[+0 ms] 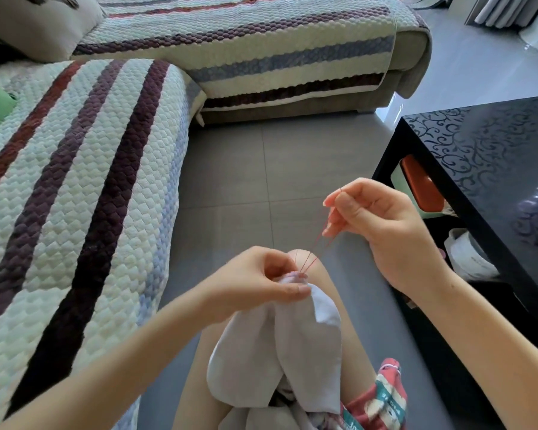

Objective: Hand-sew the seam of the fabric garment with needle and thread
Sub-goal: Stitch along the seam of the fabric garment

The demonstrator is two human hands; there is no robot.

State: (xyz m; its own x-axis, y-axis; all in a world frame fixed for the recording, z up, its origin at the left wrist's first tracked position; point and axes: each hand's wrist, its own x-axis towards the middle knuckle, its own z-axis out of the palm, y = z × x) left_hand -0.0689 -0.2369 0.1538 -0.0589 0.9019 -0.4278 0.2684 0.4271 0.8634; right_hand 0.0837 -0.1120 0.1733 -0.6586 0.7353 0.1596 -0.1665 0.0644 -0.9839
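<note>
A white fabric garment hangs over my lap and knee. My left hand pinches its bunched top edge between thumb and fingers. Red thread runs in several taut strands from that pinched seam up and to the right. My right hand is raised above the fabric; its thumb and fingers pinch the needle, whose thin tip shows just above the fingertips. The two hands are about a hand's width apart.
A striped quilted sofa cover fills the left side and the back. A glossy black coffee table stands at the right, with an orange-lidded box and a white bag on its lower shelf. Grey floor tiles lie between.
</note>
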